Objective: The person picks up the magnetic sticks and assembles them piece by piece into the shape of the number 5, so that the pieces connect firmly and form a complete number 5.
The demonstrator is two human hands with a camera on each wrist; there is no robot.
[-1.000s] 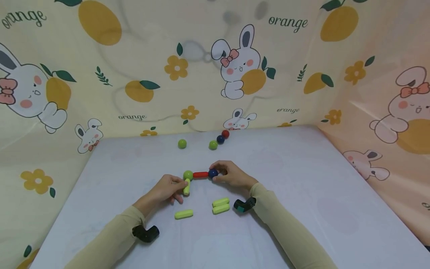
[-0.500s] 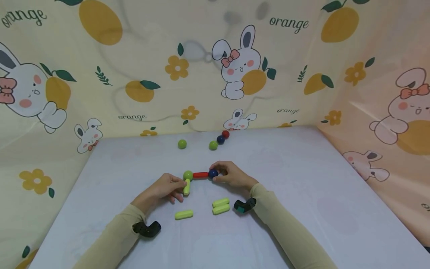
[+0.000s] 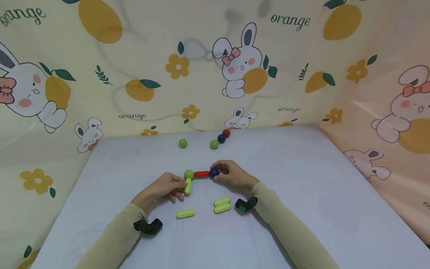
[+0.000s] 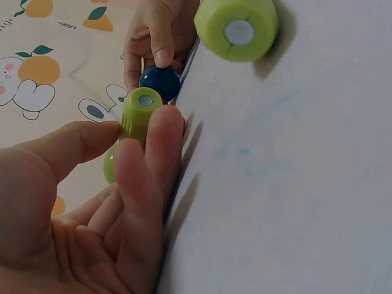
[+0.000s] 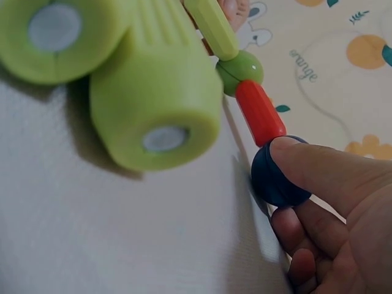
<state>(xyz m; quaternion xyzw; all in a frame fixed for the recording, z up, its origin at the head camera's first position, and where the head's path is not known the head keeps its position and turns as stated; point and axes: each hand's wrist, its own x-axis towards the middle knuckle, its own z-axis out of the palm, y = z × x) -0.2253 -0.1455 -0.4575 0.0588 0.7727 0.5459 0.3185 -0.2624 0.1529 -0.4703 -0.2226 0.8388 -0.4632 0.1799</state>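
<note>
- While the left hand (image 3: 164, 188) pinches a yellow-green rod (image 3: 188, 186), the right hand (image 3: 235, 175) grips a dark blue ball (image 3: 214, 172).
- A red rod (image 3: 201, 174) links that ball leftward to a green ball (image 3: 189, 174), which touches the pinched rod's far end.
- Nearer on the worktop (image 3: 215, 241) lie three loose rods (image 3: 185, 214); four other balls (image 3: 221, 138) sit toward its far edge.
</note>
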